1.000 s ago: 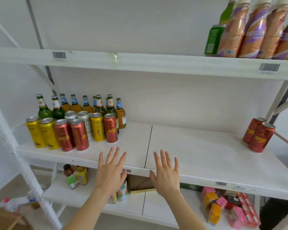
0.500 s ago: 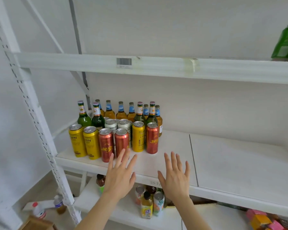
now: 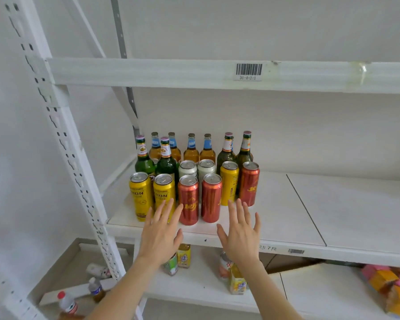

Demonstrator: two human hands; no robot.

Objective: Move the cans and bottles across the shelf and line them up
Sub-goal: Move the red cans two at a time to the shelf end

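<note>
Both hands, left (image 3: 160,236) and right (image 3: 240,236), flat with fingers spread, gripping nothing, at frame centre before smooth metal cans (image 3: 188,199) and glass bottles (image 3: 191,150) clustered on the matte white shelf (image 3: 286,218).

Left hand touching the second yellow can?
Cannot tell. Head view: fingertips of the left hand overlap the second yellow can, but neither contact nor gap shows.

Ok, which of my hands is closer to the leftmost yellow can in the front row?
Left. The left hand is spread just to the right of the leftmost yellow can, its fingertips close to the can's lower side; the right hand is much farther to its right.
</note>
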